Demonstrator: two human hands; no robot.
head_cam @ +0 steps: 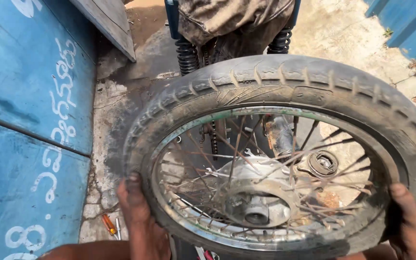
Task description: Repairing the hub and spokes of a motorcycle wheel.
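I hold a dusty motorcycle wheel point(285, 86) in front of me, tilted toward the camera. It has a black treaded tyre, a metal rim, thin rusty spokes and a silver hub point(256, 202). My left hand point(138, 216) grips the tyre at its lower left edge, thumb up along the sidewall. Over on the lower right edge, my right hand point(415, 226) grips the tyre, with the thumb on the tread. Both hands are greasy.
Behind the wheel stands the rear of a motorcycle, with two black coil shock absorbers point(187, 55) and a dirty cover. A blue painted wall point(30, 120) runs along the left. An orange-handled screwdriver point(110, 225) lies on the cracked concrete ground. Another blue panel point(410, 24) is at the top right.
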